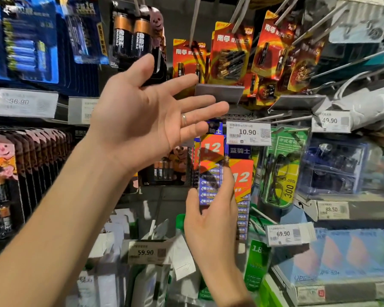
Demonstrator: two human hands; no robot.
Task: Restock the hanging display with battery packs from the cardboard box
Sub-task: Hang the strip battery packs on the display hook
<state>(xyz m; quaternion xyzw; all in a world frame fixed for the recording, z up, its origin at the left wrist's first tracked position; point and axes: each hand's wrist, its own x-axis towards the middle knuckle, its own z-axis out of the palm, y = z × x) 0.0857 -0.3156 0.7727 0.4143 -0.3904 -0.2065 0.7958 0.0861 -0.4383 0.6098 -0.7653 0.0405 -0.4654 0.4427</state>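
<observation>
The right hand is pinching a blue-and-orange carded twelve-battery pack by its edges, seemingly mid-hanging beside a matching pack just past its fingertips, while the left hand is hovering above, fingers splayed, empty (box unseen, remaining stock unknowable).

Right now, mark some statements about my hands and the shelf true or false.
1. The left hand is open and empty. True.
2. The right hand holds a red pack. False: it holds a blue pack marked 12.
3. The tag by that pack reads 10.90. True.
4. A ring is on the right hand. False: it is on the left hand.
</observation>
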